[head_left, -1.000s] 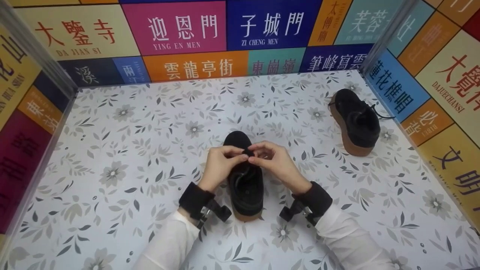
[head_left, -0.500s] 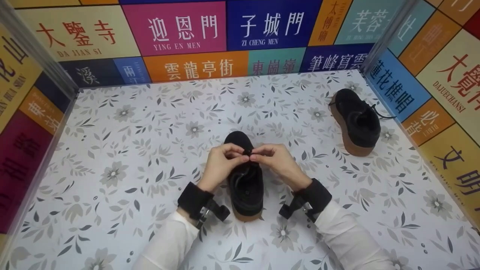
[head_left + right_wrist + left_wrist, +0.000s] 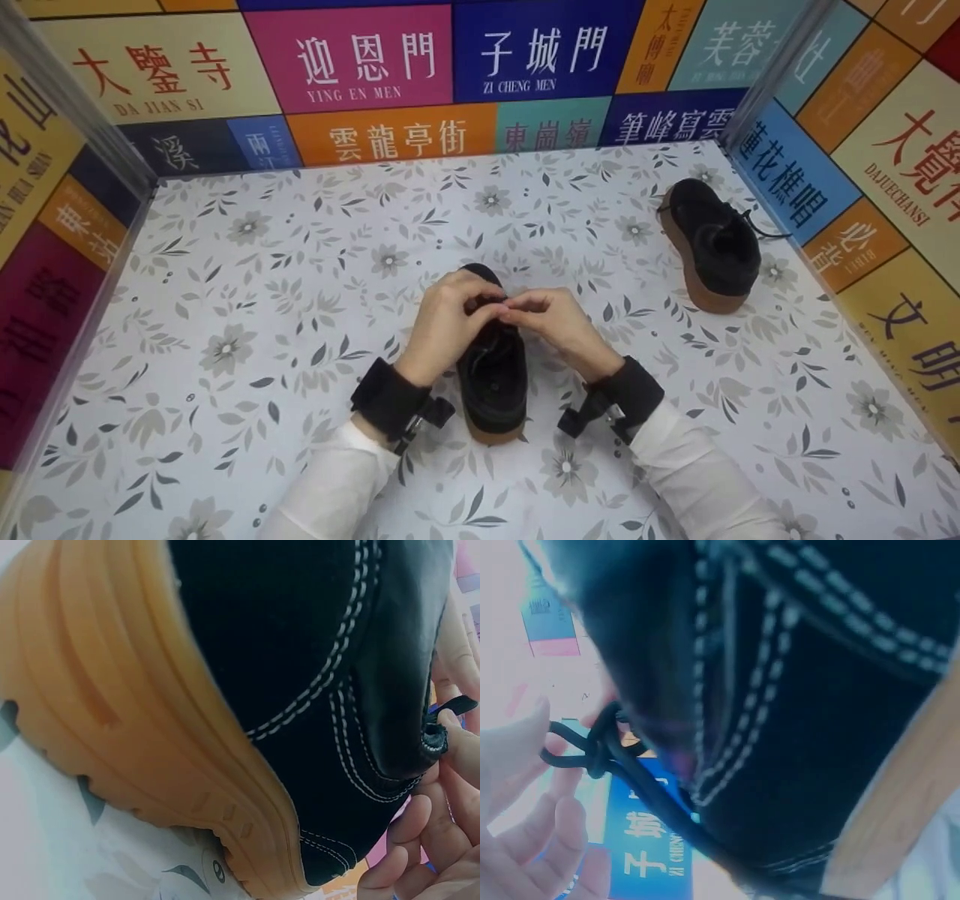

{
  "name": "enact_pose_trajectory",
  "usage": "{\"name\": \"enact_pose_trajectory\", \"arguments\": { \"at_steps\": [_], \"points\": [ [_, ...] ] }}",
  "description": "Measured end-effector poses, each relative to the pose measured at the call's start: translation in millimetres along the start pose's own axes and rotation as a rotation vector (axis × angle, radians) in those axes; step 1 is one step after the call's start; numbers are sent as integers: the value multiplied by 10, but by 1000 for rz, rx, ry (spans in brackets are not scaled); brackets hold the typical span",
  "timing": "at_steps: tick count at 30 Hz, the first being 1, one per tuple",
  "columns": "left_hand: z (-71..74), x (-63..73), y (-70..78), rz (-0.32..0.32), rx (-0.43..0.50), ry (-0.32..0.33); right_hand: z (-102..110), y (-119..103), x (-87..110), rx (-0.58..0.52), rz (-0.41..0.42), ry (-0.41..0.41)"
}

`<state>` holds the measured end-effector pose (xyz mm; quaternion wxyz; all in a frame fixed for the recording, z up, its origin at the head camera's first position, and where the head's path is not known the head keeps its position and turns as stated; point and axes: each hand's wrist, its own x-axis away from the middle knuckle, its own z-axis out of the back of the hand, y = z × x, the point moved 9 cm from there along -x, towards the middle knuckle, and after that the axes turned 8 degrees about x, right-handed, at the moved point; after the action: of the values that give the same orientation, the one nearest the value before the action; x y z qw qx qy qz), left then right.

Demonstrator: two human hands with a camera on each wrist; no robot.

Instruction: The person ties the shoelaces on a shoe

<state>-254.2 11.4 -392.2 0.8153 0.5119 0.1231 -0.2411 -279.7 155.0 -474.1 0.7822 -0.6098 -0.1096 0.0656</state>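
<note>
A black shoe [image 3: 491,405] with white stitching and a tan sole stands upright in front of me, toe pointing away. Over its lacing both hands meet. My left hand [image 3: 448,319] pinches a loop of the black shoelace [image 3: 596,754], which passes through a loose knot in the left wrist view. From the other side, my right hand [image 3: 566,322] pinches a piece of lace; the right wrist view shows a flat black lace end [image 3: 456,705] by its thumb. My left hand partly covers the toe, and the fingers hide some of the lacing.
A second black shoe [image 3: 716,244] with a tan sole stands at the back right, its laces trailing toward the side wall. The floral-patterned tabletop [image 3: 315,247] is bounded by colourful printed walls [image 3: 390,135] at the back and sides.
My right fingers, spread a second ago, have come together on the lace. My left hand has rolled forward and now covers more of the toe. Both shoes stay in place.
</note>
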Motion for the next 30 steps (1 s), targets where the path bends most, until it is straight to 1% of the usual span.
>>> {"name": "enact_pose_trajectory", "arguments": {
  "at_steps": [3, 10, 16, 19, 23, 27, 30],
  "points": [
    [22, -9, 18, -3, -30, 24, -4, -21, 5, -16, 16, -10],
    [128, 15, -20, 16, -20, 115, 82, -100, 49, 61, 42, 32],
    [257, 69, -57, 11, -45, 184, 133, -163, 96, 93, 49, 41],
    [296, 89, -77, 12, -23, 196, 158, -194, 107, 106, 61, 45],
    [316, 119, -128, 29, 13, 202, 205, -230, 124, 143, 76, 61],
    [335, 164, -213, 65, 33, 216, 255, -239, 140, 191, 85, 81],
    [354, 208, -287, 106, 56, 230, 295, -219, 152, 237, 72, 94]
  ]
}}
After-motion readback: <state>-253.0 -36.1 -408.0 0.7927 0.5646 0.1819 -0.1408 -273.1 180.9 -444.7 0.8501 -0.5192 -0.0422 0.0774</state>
